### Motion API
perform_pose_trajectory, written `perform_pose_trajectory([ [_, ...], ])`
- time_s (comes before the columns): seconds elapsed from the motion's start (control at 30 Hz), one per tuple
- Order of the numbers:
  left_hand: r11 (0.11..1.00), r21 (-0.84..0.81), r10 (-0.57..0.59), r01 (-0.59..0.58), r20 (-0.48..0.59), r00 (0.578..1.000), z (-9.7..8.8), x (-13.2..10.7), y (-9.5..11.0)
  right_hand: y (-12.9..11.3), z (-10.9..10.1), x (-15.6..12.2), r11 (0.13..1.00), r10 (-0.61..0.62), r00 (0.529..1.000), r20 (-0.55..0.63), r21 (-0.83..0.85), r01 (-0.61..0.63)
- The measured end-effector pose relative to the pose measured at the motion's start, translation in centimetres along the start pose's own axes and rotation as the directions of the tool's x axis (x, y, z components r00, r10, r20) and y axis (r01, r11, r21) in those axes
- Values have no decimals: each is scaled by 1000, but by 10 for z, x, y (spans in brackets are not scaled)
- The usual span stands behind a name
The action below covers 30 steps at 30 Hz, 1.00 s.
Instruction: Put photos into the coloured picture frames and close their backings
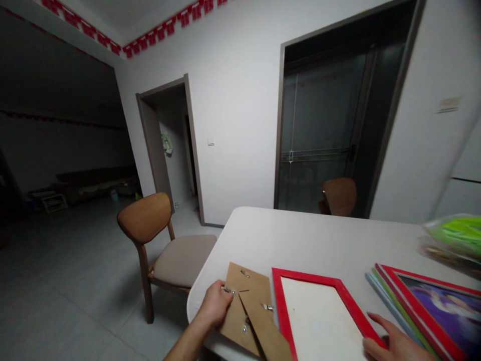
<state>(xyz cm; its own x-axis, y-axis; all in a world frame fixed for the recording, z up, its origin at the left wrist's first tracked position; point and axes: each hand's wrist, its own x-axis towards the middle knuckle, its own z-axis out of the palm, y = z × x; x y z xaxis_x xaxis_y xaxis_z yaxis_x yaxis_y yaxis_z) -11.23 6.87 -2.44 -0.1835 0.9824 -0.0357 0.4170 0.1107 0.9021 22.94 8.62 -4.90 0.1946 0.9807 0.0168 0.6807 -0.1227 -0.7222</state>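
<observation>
My left hand (216,304) grips the left edge of a brown photo frame backing board (235,321), fingers closed over it. Metal clips and a fold-out stand leg (263,321) show on this board. Directly right of it lies a red photo frame (281,311) on the table, with a plain white surface (319,316) inside its border. At the frame's right side, my right hand (394,341) pinches the red edge, its index finger partly raised. The lower parts of both the board and the frame run out of view.
Stacked frames (424,301), the top one red with a purple picture, lie at the right of the white table (300,230). Behind them is a clear bag with bright green contents (458,230). Wooden chairs stand at the left (146,220) and far side (340,195).
</observation>
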Motion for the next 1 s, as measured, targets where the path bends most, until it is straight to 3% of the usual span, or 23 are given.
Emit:
perform_pose_trajectory([
  [0.03,999,46,17,-16,-20,1000,-1,-1,3,-9,-7,-5,986,90,991,102,132,-103],
  [0.1,990,119,80,-74,-53,995,1,-5,14,-29,-22,-18,863,165,942,294,419,-282],
  [0.2,967,155,209,-203,-26,978,24,-19,41,-57,-36,-37,644,119,916,384,672,-365],
  [0.27,945,131,295,-299,50,954,53,-35,64,-70,-39,-45,582,74,924,375,736,-345],
  [0.4,842,17,511,-539,295,807,110,-73,105,-80,-37,-51,650,5,965,262,732,-202],
  [0.47,774,24,595,-633,316,739,121,-83,118,-77,-34,-49,696,-13,975,220,702,-149],
  [0.53,731,58,646,-680,264,716,117,-84,124,-69,-32,-44,748,-21,980,196,654,-115],
  [0.63,769,99,626,-631,79,776,91,-72,118,-50,-27,-34,880,-6,991,136,472,-60],
  [0.73,869,90,494,-487,-79,866,61,-53,92,-30,-21,-26,991,-30,999,28,135,26],
  [0.87,958,85,279,-274,-59,958,40,-37,45,-13,-13,-20,977,-129,990,-58,-179,116],
  [1.0,942,235,242,-238,16,970,38,-36,20,-5,-8,-18,916,-205,978,-40,-360,177],
])
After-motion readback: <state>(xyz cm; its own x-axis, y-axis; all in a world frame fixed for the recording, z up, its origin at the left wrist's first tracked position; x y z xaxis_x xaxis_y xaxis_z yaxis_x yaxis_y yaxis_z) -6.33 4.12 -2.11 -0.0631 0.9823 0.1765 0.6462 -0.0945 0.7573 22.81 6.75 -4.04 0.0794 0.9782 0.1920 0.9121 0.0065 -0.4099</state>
